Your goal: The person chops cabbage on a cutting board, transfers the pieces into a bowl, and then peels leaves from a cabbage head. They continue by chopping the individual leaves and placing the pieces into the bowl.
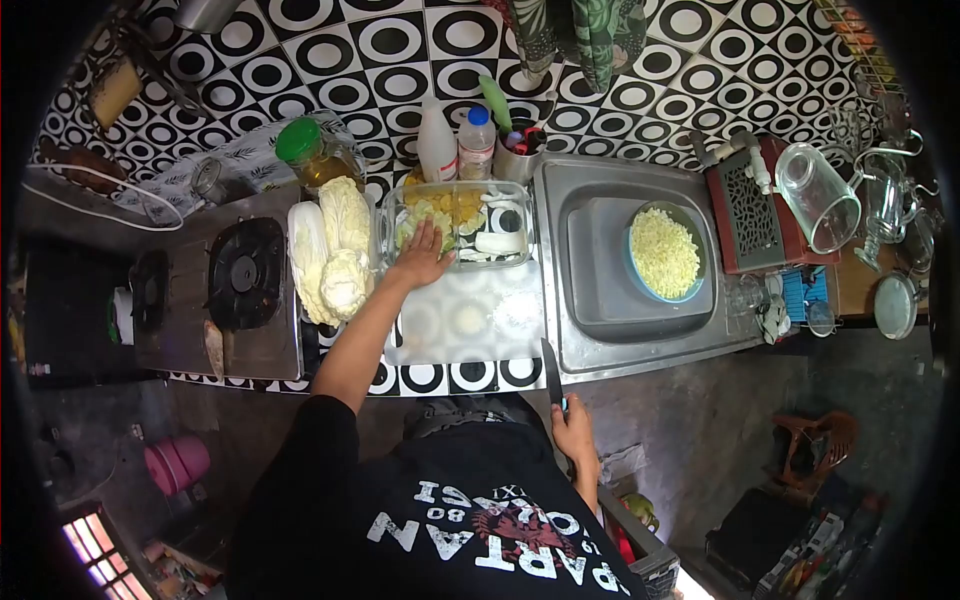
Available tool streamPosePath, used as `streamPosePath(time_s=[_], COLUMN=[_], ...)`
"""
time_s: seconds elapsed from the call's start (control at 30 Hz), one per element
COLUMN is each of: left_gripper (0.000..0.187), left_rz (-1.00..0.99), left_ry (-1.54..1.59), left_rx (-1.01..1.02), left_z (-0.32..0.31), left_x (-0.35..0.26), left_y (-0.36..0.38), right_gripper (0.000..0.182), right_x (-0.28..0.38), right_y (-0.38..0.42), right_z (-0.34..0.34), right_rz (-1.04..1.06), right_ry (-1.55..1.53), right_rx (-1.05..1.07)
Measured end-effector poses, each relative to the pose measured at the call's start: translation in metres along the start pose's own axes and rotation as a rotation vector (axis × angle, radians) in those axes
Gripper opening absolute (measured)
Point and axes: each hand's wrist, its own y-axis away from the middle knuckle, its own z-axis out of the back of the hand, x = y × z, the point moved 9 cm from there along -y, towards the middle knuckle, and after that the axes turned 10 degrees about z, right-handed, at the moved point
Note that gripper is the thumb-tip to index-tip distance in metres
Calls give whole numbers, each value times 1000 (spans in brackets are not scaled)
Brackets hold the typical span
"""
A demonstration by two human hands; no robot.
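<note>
My left hand [422, 256] lies with its fingers stretched over pale green leafy pieces [418, 216] at the left end of a clear divided container [495, 264]. Whether it grips any of them cannot be seen. Yellowish pieces [465, 206] fill the container's middle, and a white piece [500, 243] lies on the right. My right hand [573, 432] is closed round the handle of a knife [552, 375], its blade pointing up toward the counter edge by the sink. A translucent cutting board [430, 335] lies in front of the container, with a whitish wet patch on its right side.
Whole pale cabbages [345, 215] and a cauliflower [345, 282] stand left, beside the gas stove [245, 272]. The sink [590, 300] holds a bowl of chopped pale pieces [665, 255]. Behind the container are a white bottle [437, 145], a blue-capped bottle [477, 145] and a utensil cup [515, 165].
</note>
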Motion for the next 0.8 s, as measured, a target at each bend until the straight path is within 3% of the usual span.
streamPosePath(time_s=[0.23,0.3,0.43,0.53,0.63,0.8], left_gripper=[66,55,44,37,35,37], left_rz=[-17,-51,-86,-297,-383,-258], left_ry=[-38,117,196,56,-87,-210], left_rx=[-18,-250,-377,-407,-380,-207], left_z=[10,34,50,41,15,8], left_x=[-2,-7,-29,-71,-94,-110], left_y=[-7,1,9,15,-1,-17], right_gripper=[19,19,19,18,18,17], right_x=[1,4,12,11,16,2], right_y=[12,13,7,1,-5,-10], right_z=[-9,-9,-9,-10,0,11], right_rz=[-140,-161,-123,-59,-29,33], right_ry=[-66,-78,-53,-50,-55,-32], right_rx=[6,-1,4,-14,-32,-75])
